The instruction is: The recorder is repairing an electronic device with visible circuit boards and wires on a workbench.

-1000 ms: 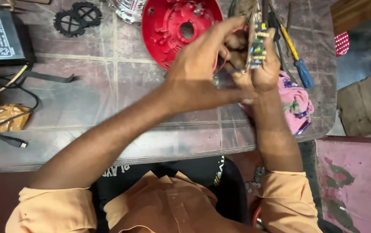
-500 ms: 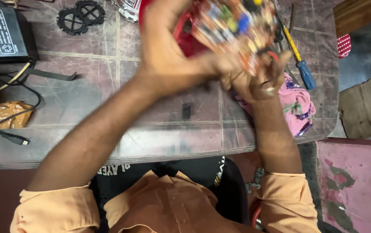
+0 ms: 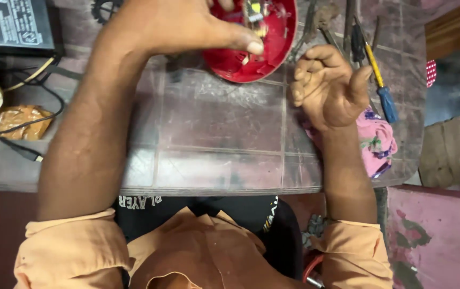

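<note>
Head camera cuts off the left hand [image 3: 176, 24] gripping a red bowl [image 3: 273, 48]; the right hand [image 3: 329, 88] hangs half curled, holding nothing.

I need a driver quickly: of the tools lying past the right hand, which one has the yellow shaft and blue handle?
The screwdriver nearest the right hand, just beside its thumb. The other tools further up the table look dark and dull, with no bright colour.
</note>
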